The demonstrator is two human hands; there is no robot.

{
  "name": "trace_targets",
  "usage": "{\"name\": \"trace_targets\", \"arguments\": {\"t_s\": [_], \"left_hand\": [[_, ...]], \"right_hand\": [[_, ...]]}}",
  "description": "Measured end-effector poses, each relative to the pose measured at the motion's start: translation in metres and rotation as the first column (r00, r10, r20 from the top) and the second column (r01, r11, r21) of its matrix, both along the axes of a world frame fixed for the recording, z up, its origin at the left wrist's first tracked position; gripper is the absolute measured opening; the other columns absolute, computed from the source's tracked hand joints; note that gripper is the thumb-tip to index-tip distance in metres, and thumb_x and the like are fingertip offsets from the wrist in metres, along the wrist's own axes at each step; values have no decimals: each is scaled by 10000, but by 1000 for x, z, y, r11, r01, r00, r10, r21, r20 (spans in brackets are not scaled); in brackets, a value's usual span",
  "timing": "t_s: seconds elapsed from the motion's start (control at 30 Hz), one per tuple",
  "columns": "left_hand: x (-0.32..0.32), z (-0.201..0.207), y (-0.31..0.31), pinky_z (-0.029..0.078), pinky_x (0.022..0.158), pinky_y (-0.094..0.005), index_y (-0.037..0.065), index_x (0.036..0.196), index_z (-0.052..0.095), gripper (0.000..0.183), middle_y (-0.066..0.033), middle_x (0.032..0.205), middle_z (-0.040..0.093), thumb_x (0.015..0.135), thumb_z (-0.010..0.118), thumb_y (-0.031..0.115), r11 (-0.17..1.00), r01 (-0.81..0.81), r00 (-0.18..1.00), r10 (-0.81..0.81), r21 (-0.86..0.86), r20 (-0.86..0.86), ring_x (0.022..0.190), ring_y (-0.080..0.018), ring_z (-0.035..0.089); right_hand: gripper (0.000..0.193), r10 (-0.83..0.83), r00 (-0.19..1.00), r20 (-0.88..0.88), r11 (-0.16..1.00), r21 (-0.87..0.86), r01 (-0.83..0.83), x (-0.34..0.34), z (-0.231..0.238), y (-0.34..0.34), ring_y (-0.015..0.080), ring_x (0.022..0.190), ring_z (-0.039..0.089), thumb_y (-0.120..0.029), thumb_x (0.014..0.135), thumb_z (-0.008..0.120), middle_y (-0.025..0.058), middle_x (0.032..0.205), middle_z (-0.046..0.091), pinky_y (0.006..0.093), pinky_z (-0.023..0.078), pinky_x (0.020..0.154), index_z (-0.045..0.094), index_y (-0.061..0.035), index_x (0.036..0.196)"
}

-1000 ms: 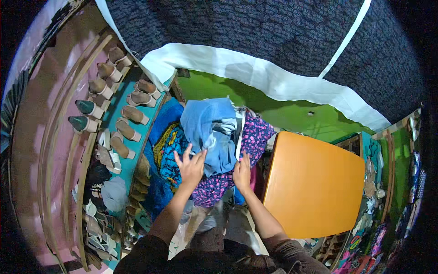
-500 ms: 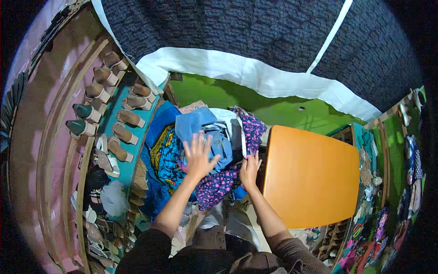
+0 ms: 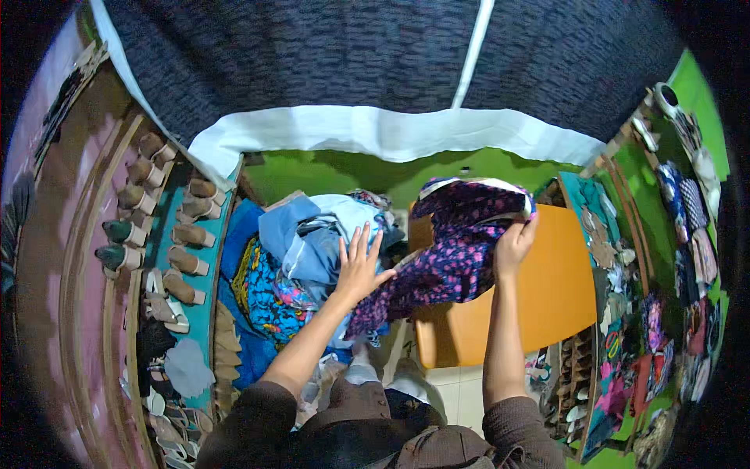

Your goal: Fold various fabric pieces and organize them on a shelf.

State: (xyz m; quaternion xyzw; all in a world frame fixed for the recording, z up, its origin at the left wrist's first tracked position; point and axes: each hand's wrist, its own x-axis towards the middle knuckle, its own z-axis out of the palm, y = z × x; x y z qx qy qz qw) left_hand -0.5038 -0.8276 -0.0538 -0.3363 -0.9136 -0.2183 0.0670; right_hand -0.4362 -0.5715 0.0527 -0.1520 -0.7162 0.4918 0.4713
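Got a bright green wall (image 3: 328, 166) peeking below dark patterned fabric (image 3: 312, 59) with a white cloth border (image 3: 375, 133). Also got a rounded orange table (image 3: 555, 273) above pale floor tiles (image 3: 459, 397).

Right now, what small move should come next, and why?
Probably lower the floral cloth onto the orange table: the right hand grips it with much of it over that table, while the left hand is spread open by the clothes pile.

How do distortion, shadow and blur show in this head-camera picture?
Head view: wooden rails bow near the dark left rim; head view: shadow darkens the near-left corner of the orange table; head view: the floral cloth looks slightly smeared, perhaps from motion.
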Motion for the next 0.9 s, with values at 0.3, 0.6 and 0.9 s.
{"name": "trace_targets", "arguments": {"t_s": [0.3, 0.6, 0.9], "left_hand": [[71, -14, 107, 82, 1032, -601, 83, 1331, 340, 794, -165, 1353, 312, 716, 628, 493, 966, 255, 967, -254, -35, 27, 1311, -325, 193], [140, -45, 182, 142, 1000, -622, 88, 1222, 471, 640, -148, 1154, 457, 681, 683, 356, 997, 41, 996, -46, -61, -82, 1115, -307, 405], [137, -34, 251, 193, 1007, -586, 85, 1185, 491, 522, -79, 1134, 509, 737, 636, 309, 992, 54, 995, -62, -110, -72, 1135, -258, 424]], "right_hand": [[333, -537, 813, 225, 837, 23, 547, 103, -93, 149, 407, 1040, 470, -176, 874, 438, 286, 1072, 509, 426, 364, 887, 500, 90, 1065], [279, -144, 663, 734, 980, 14, 197, 233, -204, 218, 368, 938, 546, -145, 799, 487, 208, 987, 588, 433, 422, 820, 564, 0, 1025], [443, -122, 724, 679, 845, 453, -284, 204, -159, 244, 345, 1098, 413, -38, 760, 526, 151, 1133, 486, 429, 326, 949, 464, -67, 1198]]}}
